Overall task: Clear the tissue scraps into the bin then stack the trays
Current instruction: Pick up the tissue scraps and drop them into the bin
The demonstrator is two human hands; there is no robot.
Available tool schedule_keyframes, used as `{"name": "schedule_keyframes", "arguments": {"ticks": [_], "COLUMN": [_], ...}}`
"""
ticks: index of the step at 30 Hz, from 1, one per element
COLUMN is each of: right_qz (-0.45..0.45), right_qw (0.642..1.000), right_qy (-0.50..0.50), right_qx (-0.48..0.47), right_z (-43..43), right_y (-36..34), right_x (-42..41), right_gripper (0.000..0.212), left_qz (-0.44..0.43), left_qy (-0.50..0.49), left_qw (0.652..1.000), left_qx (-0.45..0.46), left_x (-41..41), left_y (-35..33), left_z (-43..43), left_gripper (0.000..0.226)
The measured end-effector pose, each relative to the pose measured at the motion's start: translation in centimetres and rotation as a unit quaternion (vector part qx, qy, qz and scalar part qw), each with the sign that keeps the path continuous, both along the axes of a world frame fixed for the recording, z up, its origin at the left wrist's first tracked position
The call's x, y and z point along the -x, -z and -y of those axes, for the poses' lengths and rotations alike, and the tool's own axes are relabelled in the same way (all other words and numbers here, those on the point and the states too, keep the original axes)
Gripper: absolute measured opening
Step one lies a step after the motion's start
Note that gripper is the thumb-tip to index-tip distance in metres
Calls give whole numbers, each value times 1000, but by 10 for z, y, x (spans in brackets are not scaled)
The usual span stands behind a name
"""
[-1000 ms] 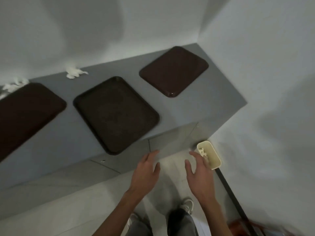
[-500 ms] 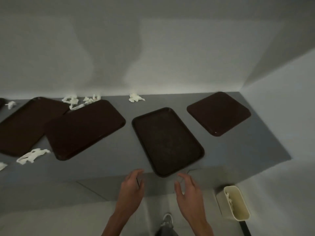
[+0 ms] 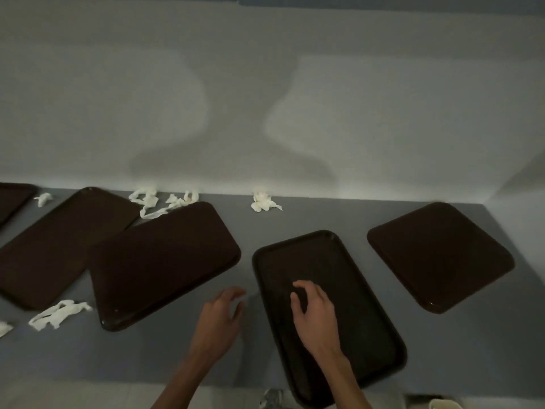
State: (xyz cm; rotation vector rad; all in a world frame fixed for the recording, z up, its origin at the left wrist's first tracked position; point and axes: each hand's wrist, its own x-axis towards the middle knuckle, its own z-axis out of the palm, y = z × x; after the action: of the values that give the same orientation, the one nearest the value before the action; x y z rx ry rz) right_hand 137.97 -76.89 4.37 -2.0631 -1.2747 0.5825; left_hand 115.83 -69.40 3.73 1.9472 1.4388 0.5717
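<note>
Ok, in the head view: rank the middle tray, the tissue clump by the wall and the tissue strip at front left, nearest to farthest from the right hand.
1. The middle tray, directly under the right hand.
2. The tissue clump, behind the hand by the wall.
3. The tissue strip, far left near the front edge.

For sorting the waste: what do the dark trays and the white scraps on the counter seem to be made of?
Dark brown trays: probably moulded plastic, semi-matt; rounded corners, raised rim, small glints at edges. White scraps: thin tissue paper, matt; torn, twisted, crumpled. Dim light leaves both open.
</note>
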Motion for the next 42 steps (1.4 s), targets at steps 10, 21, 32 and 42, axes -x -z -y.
{"name": "schedule_keyframes", "arguments": {"ticks": [10,21,32,42], "right_qz": [36,96,172,-8], "right_qw": [997,986,977,999], "right_qy": [-68,-122,-96,-41], "right_qx": [-7,61,75,-3], "right_z": [-160,-320,-342,-266], "right_y": [14,45,104,44], "right_x": [-40,-41,-56,-55], "right_gripper": [26,48,18,25], "left_qz": [-29,-15,-14,66], "left_qy": [17,23,42,31], "left_qw": [999,1000,999,992], "left_qx": [-12,-12,-3,104], "left_x": [-45,-60,-40,-118], "left_y": [2,10,28,24], "left_z": [-143,-222,-247,-263], "left_gripper": [23,25,22,35]}}
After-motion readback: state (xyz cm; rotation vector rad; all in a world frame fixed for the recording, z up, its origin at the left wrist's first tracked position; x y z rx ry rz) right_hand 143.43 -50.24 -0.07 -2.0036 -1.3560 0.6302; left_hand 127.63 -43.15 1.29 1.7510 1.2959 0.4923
